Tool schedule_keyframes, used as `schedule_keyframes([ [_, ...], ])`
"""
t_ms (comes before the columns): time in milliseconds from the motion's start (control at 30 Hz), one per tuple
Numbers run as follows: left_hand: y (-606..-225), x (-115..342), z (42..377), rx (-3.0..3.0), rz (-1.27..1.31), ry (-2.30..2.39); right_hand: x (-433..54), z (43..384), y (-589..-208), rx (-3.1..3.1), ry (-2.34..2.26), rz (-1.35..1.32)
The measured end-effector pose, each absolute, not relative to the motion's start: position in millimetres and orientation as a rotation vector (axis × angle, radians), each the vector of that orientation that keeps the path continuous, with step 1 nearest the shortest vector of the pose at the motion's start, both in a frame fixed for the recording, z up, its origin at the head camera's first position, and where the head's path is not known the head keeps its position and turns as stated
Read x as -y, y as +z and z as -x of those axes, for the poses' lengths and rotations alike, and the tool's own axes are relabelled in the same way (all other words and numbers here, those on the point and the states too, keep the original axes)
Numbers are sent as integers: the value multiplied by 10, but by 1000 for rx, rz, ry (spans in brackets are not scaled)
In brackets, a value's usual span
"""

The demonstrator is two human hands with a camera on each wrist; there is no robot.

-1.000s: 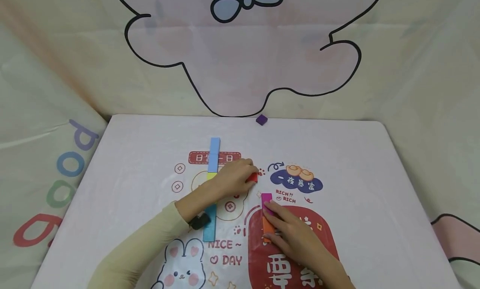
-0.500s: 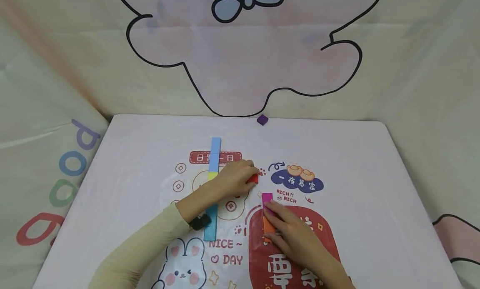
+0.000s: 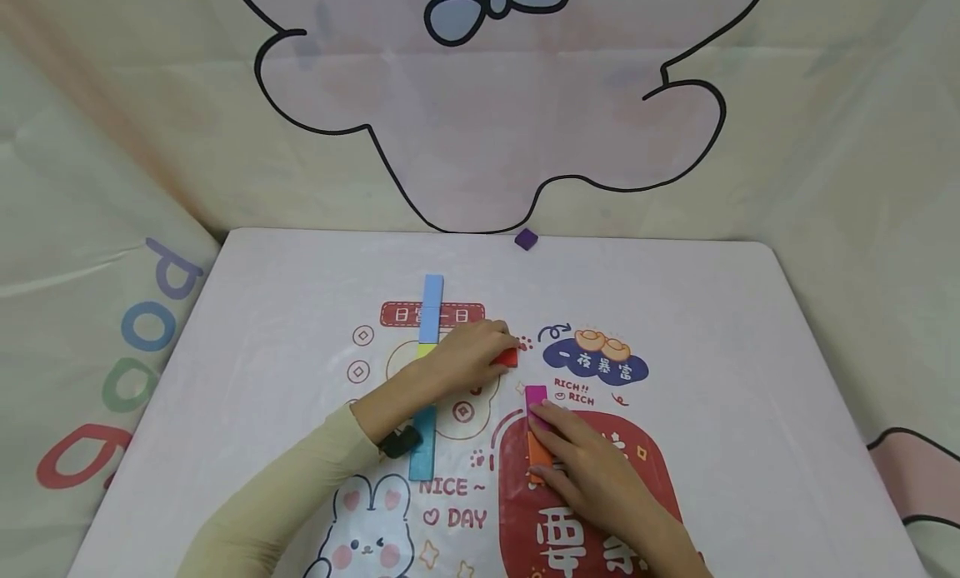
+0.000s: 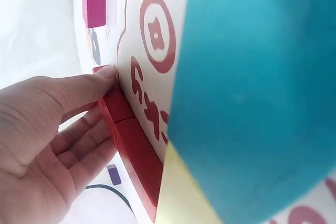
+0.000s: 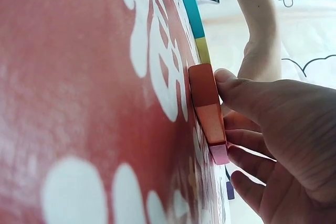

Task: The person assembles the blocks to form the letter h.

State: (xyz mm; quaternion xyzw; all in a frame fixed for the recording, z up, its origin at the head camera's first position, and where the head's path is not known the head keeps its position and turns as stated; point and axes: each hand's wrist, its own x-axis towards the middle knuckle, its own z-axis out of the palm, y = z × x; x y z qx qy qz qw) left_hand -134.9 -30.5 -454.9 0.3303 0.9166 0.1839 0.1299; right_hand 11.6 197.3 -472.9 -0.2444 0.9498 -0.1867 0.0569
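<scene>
In the head view, my left hand (image 3: 472, 353) reaches over a straight row of coloured blocks and grips a red block (image 3: 507, 358). The left wrist view shows thumb and fingers at its far end, with another red block (image 4: 137, 153) in line behind it. My right hand (image 3: 581, 461) holds an orange block (image 3: 537, 455) and a magenta block (image 3: 536, 393), set end to end. Its thumb touches the orange block's near end; its fingers lie along the magenta one. The row runs from light blue blocks (image 3: 431, 307) through yellow (image 3: 425, 350) to teal (image 3: 423, 445), partly hidden under my left forearm.
A small dark purple block (image 3: 527, 239) lies at the back edge of the white table (image 3: 712, 328). The table's cover carries printed drawings and writing, among them a rabbit (image 3: 367, 532). A printed cloth (image 3: 480, 137) hangs behind the table.
</scene>
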Motion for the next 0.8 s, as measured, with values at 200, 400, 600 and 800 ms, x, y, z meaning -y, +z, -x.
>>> schedule_keyframes([
  [200, -4565, 322, 1371, -2648, -983, 552, -1971, -114, -4711, -2877, -585, 728],
  [400, -4572, 339, 1381, -2635, -998, 566, -1957, -111, -4700, -2876, -581, 708],
  [600, -4558, 333, 1387, -2625, -1024, 563, -1971, -114, -4703, -2891, -567, 706],
  [800, -4562, 345, 1379, -2631, -1017, 551, -1972, -107, -4715, -2895, -574, 736],
])
